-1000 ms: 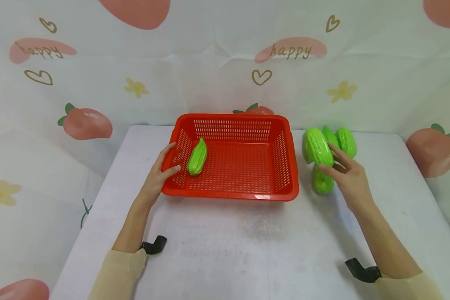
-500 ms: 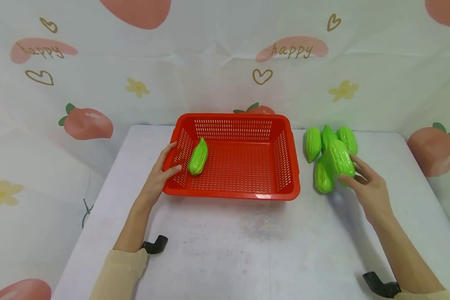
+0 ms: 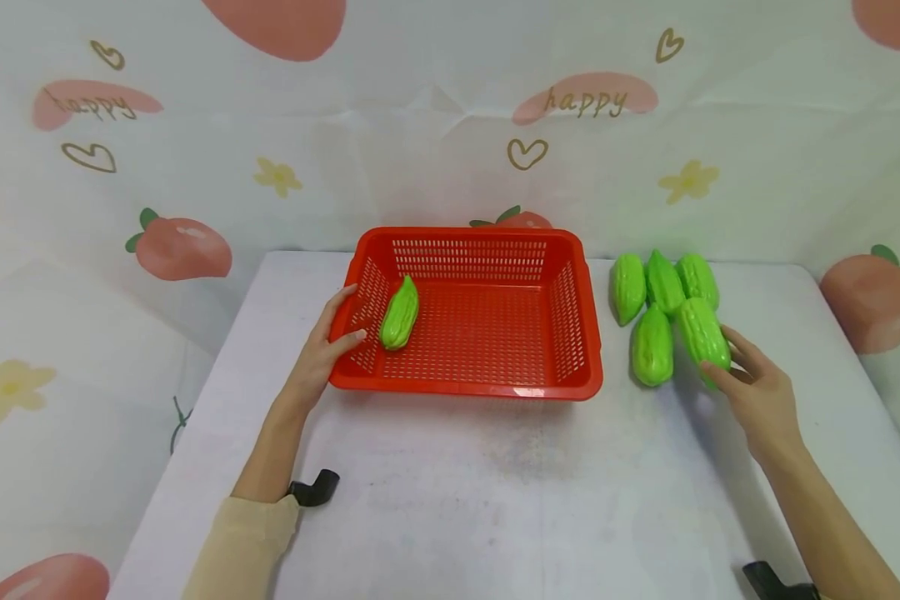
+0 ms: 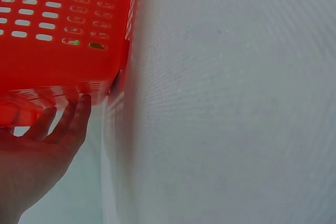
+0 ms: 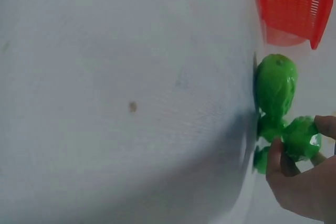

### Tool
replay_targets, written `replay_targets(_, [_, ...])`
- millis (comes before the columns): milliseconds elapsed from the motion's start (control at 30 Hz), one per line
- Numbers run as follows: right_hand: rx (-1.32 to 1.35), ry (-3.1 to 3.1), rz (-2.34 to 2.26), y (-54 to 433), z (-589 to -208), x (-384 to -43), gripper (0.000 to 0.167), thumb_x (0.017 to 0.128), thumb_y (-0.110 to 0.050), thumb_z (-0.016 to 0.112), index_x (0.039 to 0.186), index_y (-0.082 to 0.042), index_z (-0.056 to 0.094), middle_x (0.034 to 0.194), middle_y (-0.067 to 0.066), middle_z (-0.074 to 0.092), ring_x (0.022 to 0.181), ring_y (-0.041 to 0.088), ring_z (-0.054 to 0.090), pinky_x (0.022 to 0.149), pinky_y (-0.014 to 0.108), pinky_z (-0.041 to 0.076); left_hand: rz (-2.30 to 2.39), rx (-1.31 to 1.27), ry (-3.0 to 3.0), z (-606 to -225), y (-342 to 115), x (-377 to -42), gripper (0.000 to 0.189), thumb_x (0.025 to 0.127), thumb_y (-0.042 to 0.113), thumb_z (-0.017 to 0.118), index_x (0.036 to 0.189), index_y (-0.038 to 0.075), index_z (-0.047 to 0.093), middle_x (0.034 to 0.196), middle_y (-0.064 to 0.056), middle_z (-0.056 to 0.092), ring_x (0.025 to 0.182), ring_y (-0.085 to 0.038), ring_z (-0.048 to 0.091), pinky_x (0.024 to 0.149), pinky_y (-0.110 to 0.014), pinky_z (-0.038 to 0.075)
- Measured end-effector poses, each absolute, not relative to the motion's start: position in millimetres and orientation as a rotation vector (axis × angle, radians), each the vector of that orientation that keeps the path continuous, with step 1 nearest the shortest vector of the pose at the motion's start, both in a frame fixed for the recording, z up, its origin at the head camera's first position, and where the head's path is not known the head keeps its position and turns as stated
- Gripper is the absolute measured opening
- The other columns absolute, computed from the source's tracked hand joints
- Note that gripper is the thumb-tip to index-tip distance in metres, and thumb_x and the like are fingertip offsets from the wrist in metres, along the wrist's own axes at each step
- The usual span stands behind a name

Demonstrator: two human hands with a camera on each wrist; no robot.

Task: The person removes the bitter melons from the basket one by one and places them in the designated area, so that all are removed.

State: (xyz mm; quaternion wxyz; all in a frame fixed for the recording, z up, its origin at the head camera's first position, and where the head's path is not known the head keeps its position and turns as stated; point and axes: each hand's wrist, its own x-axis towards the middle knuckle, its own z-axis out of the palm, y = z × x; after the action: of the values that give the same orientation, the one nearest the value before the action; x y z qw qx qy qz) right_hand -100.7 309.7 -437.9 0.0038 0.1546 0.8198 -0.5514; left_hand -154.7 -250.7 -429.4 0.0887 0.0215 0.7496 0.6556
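My left hand [image 3: 311,362] grips the left end of a red plastic basket [image 3: 465,390], thumb over the rim. In the left wrist view, its fingertips touch the outer wall of the basket [image 4: 58,69]. One green bitter melon [image 3: 400,315] lies inside, near the left wall. To the right of the basket, my right hand [image 3: 767,404] pinches another bitter melon [image 3: 699,332] between thumb and fingers. The right wrist view has this bitter melon [image 5: 298,139] slightly off the table, partly covered by the fingers. Whether its underside touches anything is unclear.
Several more bitter melons lie close together on the white table [image 3: 457,517]: one at back left [image 3: 628,289], one in the middle [image 3: 664,283], one at back right [image 3: 697,279] and one in front [image 3: 652,347]. A patterned cloth [image 3: 420,150] hangs behind.
My right hand has carried its bitter melon rightward and toward me, from above the left of the group to the group's front right. The left hand keeps its hold on the basket.
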Motion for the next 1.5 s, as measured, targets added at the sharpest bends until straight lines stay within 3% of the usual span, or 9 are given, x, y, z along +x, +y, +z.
replay_targets(233, [0.574,2.466,-1.9,315,-446,-98,0.068,0.092,-0.02,0.072,0.152,-0.028,0.041,0.127,-0.012,0.055,0.095,-0.011,0.053,0.074,0.004,0.043,1.946,0.064,2.225,-430,-249,-155,0.065,0.101,0.016,0.052,0.156,0.037,0.025,0.156,-0.001,0.028,0.132,-0.029,0.039,0.1,-0.041,0.048])
replay_targets(400, [0.586,2.46,-1.896,319,-450,-100,0.069,0.092,-0.02,0.072,0.152,-0.025,0.04,0.14,-0.008,0.053,0.096,-0.014,0.053,0.075,0.003,0.042,1.947,0.062,2.231,-429,-249,-154,0.065,0.101,0.018,0.052,0.156,0.037,0.024,0.156,-0.001,0.028,0.132,-0.03,0.039,0.098,-0.039,0.049])
replay_targets(567, [0.578,2.527,-1.784,321,-454,-102,0.067,0.092,-0.021,0.072,0.152,-0.024,0.041,0.131,-0.013,0.058,0.095,-0.015,0.052,0.075,0.004,0.041,1.944,0.064,2.236,-429,-249,-154,0.065,0.101,0.018,0.052,0.156,0.037,0.024,0.156,-0.001,0.028,0.132,-0.03,0.039,0.099,-0.04,0.049])
replay_targets(733, [0.577,2.59,-1.604,320,-458,-102,0.067,0.094,-0.028,0.069,0.154,-0.025,0.038,0.144,0.012,0.052,0.102,-0.013,0.05,0.074,0.004,0.04,1.944,0.063,2.237,-430,-249,-154,0.064,0.101,0.02,0.053,0.156,0.038,0.025,0.157,-0.001,0.027,0.132,-0.03,0.039,0.098,-0.038,0.049])
replay_targets(833, [0.567,2.623,-1.524,319,-459,-103,0.068,0.095,-0.031,0.068,0.155,-0.025,0.036,0.148,0.029,0.038,0.103,-0.012,0.05,0.073,0.005,0.04,1.951,0.064,2.233,-431,-249,-155,0.064,0.101,0.019,0.052,0.156,0.037,0.025,0.157,-0.002,0.027,0.133,-0.03,0.039,0.097,-0.036,0.05])
replay_targets(1067, [0.552,2.672,-1.473,318,-460,-101,0.069,0.095,-0.034,0.067,0.155,-0.024,0.035,0.145,0.032,0.042,0.102,-0.01,0.051,0.071,0.004,0.04,1.965,0.076,2.227,-432,-250,-155,0.064,0.101,0.018,0.051,0.156,0.036,0.024,0.157,-0.003,0.028,0.133,-0.032,0.039,0.097,-0.037,0.05])
replay_targets(1233, [0.543,2.689,-1.411,319,-460,-100,0.073,0.095,-0.039,0.065,0.157,-0.025,0.03,0.147,0.029,0.041,0.125,0.014,0.054,0.07,0.004,0.04,1.97,0.088,2.228,-434,-250,-155,0.064,0.101,0.019,0.052,0.157,0.035,0.024,0.156,-0.004,0.028,0.133,-0.032,0.039,0.098,-0.038,0.05])
replay_targets(1300, [0.53,2.699,-1.397,321,-460,-99,0.074,0.095,-0.039,0.066,0.157,-0.024,0.028,0.148,0.027,0.04,0.127,0.017,0.053,0.07,0.004,0.04,1.971,0.088,2.226,-434,-250,-155,0.064,0.101,0.018,0.051,0.157,0.035,0.024,0.156,-0.004,0.028,0.133,-0.032,0.039,0.098,-0.038,0.049])
replay_targets(1500, [0.451,2.8,-1.476,326,-459,-97,0.069,0.094,-0.031,0.069,0.154,-0.018,0.038,0.149,0.014,0.047,0.103,-0.012,0.051,0.074,0.003,0.041,1.957,0.078,2.237,-434,-250,-155,0.064,0.101,0.022,0.053,0.156,0.037,0.024,0.156,-0.004,0.029,0.133,-0.032,0.039,0.097,-0.038,0.05])
